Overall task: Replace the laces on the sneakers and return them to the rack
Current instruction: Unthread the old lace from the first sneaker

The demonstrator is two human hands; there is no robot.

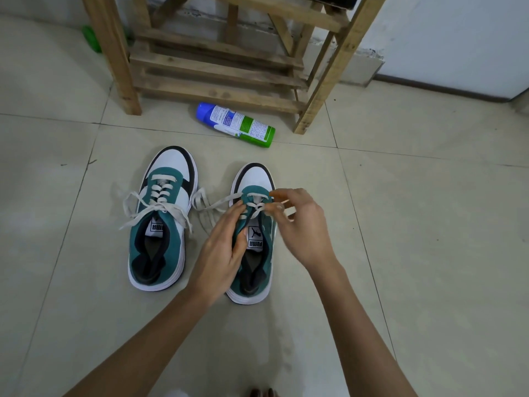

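Two teal, white and black sneakers stand side by side on the tiled floor, toes pointing away from me. The left sneaker (160,222) has its grey lace tied in a loose bow. My left hand (221,247) grips the tongue and left edge of the right sneaker (253,250). My right hand (300,224) pinches the grey lace (211,204) at the eyelets; the lace's loose end trails left between the shoes. The wooden shoe rack (217,61) stands behind them.
A blue-capped green and white spray can (236,124) lies on its side between the sneakers and the rack. A green object (91,38) sits left of the rack's leg. A white wall and a door run along the right.
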